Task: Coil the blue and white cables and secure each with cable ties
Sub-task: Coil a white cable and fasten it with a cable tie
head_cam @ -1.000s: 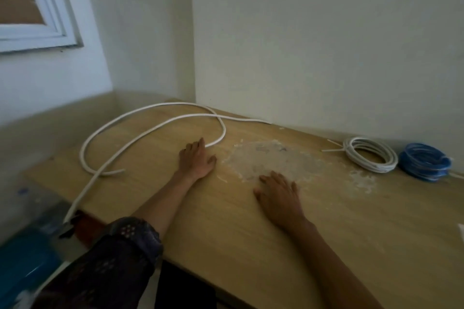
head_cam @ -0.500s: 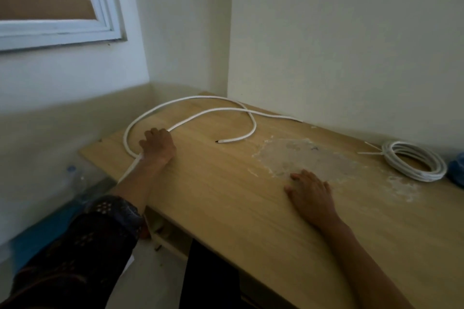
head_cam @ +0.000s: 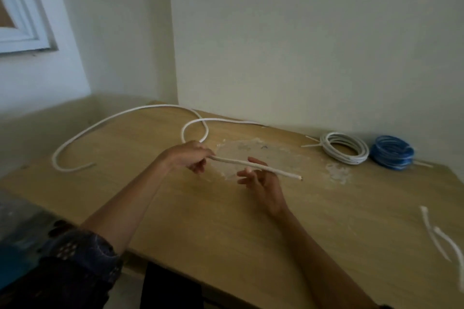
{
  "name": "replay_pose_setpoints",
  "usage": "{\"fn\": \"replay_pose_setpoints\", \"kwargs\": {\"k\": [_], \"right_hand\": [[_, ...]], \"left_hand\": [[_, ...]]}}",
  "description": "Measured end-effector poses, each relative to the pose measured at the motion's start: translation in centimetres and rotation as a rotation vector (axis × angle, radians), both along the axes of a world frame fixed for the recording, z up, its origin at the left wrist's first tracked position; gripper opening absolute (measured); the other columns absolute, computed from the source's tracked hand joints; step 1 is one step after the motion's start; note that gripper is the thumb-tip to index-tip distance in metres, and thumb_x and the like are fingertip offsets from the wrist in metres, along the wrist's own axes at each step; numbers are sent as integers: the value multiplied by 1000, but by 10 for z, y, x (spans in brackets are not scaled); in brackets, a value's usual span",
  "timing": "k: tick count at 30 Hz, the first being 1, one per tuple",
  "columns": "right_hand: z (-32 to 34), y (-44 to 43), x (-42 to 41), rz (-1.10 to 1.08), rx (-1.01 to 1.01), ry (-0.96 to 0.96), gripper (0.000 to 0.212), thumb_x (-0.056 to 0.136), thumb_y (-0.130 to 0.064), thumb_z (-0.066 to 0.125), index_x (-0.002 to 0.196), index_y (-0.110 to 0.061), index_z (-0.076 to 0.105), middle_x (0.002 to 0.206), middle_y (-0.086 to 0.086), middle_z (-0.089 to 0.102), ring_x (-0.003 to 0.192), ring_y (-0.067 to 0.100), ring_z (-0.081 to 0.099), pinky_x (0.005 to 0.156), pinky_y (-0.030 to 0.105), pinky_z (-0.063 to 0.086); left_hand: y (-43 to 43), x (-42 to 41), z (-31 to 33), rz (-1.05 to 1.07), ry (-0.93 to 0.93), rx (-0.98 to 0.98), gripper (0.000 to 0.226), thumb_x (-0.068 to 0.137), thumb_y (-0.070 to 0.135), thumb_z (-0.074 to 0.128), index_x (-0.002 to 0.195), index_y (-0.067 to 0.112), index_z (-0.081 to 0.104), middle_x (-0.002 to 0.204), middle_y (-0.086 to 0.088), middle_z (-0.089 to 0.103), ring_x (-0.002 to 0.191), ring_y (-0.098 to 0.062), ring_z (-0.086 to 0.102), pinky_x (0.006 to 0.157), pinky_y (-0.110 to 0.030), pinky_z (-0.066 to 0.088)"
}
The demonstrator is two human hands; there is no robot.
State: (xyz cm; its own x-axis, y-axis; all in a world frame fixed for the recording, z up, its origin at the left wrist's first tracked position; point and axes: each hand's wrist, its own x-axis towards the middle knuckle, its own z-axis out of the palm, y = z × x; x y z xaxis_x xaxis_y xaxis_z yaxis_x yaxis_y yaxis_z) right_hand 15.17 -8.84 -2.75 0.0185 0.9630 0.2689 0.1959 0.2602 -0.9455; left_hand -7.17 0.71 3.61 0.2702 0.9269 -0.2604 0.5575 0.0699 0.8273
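Note:
A long loose white cable [head_cam: 113, 119] snakes over the left and back of the wooden table [head_cam: 226, 221]. My left hand [head_cam: 187, 155] pinches this cable near its free end and holds it above the table. That end sticks out to the right, across the fingers of my right hand [head_cam: 261, 183], which is raised under it with fingers spread. Whether the right hand touches the cable is unclear. A coiled white cable [head_cam: 344, 147] and a coiled blue cable [head_cam: 391, 152] lie at the back right by the wall.
Two white cable ties [head_cam: 437, 236] lie near the table's right edge. A pale rough patch [head_cam: 251, 150] marks the tabletop centre. Walls close the back and left; a window frame [head_cam: 25, 22] sits upper left. The table's front edge drops off near me.
My left hand left the cable's far-left loop, took hold near the free end and lifted it toward the centre. My right hand rose from the table under the cable end.

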Motion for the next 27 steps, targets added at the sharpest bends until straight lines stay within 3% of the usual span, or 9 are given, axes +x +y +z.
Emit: {"fn": "replay_pose_setpoints", "kwargs": {"k": [7,10,12,15,17,19,22,25,27], "right_hand": [[26,16,57,-580,-27,642,51,109,-38,36,77,-7,61,52,4,52,49,18,47,41,22,40],[36,15,112,-778,-66,837,52,110,-40,30,76,-8,54,59,7,53,46,17,52,43,23,47],[34,7,145,-817,-126,926,37,111,-29,29,87,-11,50,64,7,46,41,13,43,37,17,37],[22,2,176,-889,-171,631,11,107,-15,30,107,-15,41,67,5,40,45,12,37,34,18,29],[17,1,179,-908,-221,398,14,106,-18,35,120,-16,37,79,11,53,56,19,49,42,28,44],[20,-3,175,-955,-249,154,34,104,-24,39,134,-12,31,106,25,64,80,36,64,69,48,57],[25,-8,167,-902,-238,-182,41,106,-17,40,144,-4,35,124,30,61,112,48,59,83,44,44],[19,-9,158,-736,-199,-563,35,107,-18,42,140,-9,47,114,25,68,104,44,63,77,41,45],[15,-7,154,-644,-185,-793,36,108,-28,41,141,-16,48,109,19,71,97,40,66,71,38,45]], "left_hand": [[-8,61,-25,-131,754,760,20,86,46,69,95,28,73,118,-2,58,117,-27,53,93,-38,44],[1,66,-42,-175,735,722,22,81,49,72,98,38,66,129,10,49,131,-23,41,102,-43,32],[5,60,-53,-286,567,538,61,59,70,81,111,46,61,141,10,43,140,-19,31,113,-44,27],[10,58,-58,-297,119,330,125,35,94,70,142,31,50,150,0,37,142,-20,32,119,-38,27],[19,67,-58,-85,-191,225,119,44,84,79,143,25,49,143,0,50,133,-23,48,112,-46,41],[28,80,-56,141,-125,180,119,55,67,88,152,18,38,143,-4,53,129,-29,54,106,-50,48],[44,96,-65,278,49,210,94,78,33,84,153,7,35,143,-14,54,127,-33,55,102,-43,50],[40,108,-63,293,-77,210,41,87,10,67,128,5,65,110,-14,70,97,-31,67,74,-38,58],[32,119,-62,246,-30,364,33,91,5,57,121,7,72,104,-11,73,97,-29,68,77,-35,55]]}}
